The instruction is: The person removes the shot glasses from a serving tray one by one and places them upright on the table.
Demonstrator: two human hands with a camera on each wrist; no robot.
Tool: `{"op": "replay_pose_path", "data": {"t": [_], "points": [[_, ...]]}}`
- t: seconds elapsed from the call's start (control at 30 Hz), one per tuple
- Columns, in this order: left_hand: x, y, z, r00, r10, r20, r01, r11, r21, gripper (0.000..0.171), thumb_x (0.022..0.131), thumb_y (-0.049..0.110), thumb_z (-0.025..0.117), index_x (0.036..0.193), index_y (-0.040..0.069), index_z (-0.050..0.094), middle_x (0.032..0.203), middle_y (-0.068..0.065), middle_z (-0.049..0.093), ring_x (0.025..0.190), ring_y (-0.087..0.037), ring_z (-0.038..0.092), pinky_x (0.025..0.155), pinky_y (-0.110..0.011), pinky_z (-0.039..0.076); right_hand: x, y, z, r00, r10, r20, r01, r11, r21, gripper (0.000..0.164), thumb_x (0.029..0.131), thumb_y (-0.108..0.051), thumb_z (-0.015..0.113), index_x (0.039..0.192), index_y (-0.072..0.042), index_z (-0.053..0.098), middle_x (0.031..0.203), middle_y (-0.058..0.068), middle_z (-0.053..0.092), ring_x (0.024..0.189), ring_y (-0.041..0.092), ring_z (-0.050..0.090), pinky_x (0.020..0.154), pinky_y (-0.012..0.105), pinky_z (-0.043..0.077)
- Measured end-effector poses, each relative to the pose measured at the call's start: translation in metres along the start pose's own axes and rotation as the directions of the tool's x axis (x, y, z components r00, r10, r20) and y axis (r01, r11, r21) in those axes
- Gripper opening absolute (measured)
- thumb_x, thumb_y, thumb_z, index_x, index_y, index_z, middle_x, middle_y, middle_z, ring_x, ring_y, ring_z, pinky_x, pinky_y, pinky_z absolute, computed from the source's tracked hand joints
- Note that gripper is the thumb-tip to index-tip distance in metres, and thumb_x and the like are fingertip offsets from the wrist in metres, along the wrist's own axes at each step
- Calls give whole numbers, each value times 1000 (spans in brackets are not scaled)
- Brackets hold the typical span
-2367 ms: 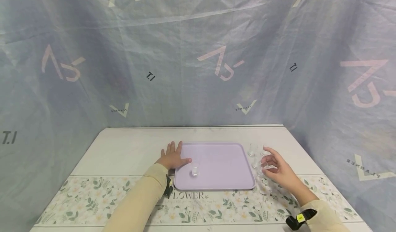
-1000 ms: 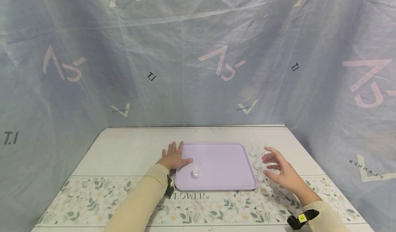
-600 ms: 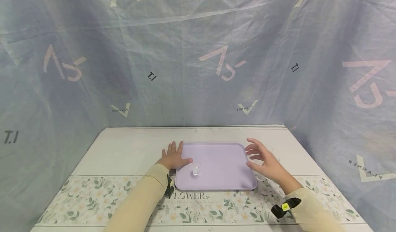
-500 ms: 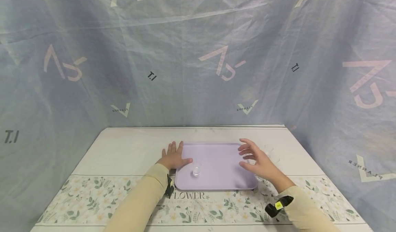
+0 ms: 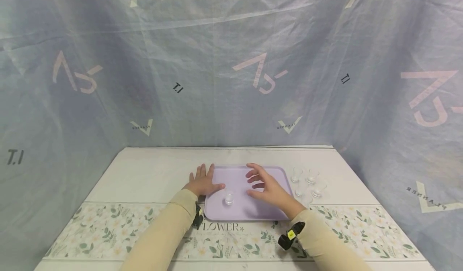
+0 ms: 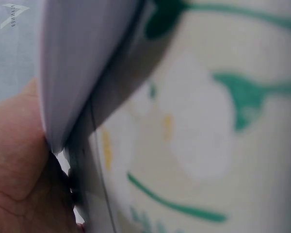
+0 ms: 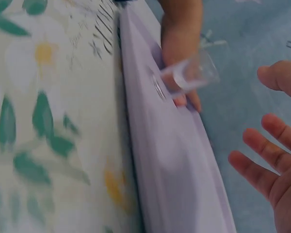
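Note:
A lilac tray (image 5: 253,210) lies on the table, and a small clear glass (image 5: 229,199) stands upright on its left part. My left hand (image 5: 203,184) rests at the tray's left edge with fingers spread; its thumb reaches over the rim, close to the glass. Over the middle of the tray is my right hand (image 5: 265,187), its fingers parted and bent a little, holding nothing. In the right wrist view the same glass (image 7: 196,75) stands beside the left hand (image 7: 180,43), apart from the right fingers (image 7: 262,170).
Several more clear glasses (image 5: 311,178) stand on the table right of the tray. A printed flower band (image 5: 119,227) crosses the cloth in front of it. Grey-blue sheeting (image 5: 202,82) hangs behind and at both sides.
My right hand has left the group of glasses at the right and moved left over the tray with nothing in it. The left hand and the glass on the tray stay in place.

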State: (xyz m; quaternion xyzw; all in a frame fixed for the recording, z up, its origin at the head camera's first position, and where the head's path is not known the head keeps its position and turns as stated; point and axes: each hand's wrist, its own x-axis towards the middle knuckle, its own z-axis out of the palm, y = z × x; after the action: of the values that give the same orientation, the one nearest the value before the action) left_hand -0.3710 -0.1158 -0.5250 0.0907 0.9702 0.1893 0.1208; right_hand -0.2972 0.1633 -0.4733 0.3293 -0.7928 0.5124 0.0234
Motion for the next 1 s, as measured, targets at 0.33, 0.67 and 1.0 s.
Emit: {"op": "replay_pose_path", "data": {"t": [0.33,0.67,1.0], "points": [[-10,8,-11,999,36,-21,-36,999,3,109,89,72,57,162,5,13,164,-33,4,153,-47,1,118,-69,0,15,1,36,997,47,65,-50,998,46,85,85,0,78,155,-11,31,129,31,52,116,46,60,94,62,51],[-12,7,-12,1000,14,4,-14,1000,16,109,90,72,57,163,7,9,165,-31,0,154,-44,-2,119,-67,-2,15,4,54,997,60,58,-62,998,31,82,85,-4,79,154,-13,35,125,21,58,112,39,63,93,51,56],[14,-10,8,1000,14,-2,-14,998,61,112,88,78,52,164,14,1,166,-28,-4,154,-42,-6,119,-67,-1,16,8,60,999,20,49,-20,1000,-10,79,86,-2,78,153,-12,36,119,15,62,107,37,66,87,45,59]]}}
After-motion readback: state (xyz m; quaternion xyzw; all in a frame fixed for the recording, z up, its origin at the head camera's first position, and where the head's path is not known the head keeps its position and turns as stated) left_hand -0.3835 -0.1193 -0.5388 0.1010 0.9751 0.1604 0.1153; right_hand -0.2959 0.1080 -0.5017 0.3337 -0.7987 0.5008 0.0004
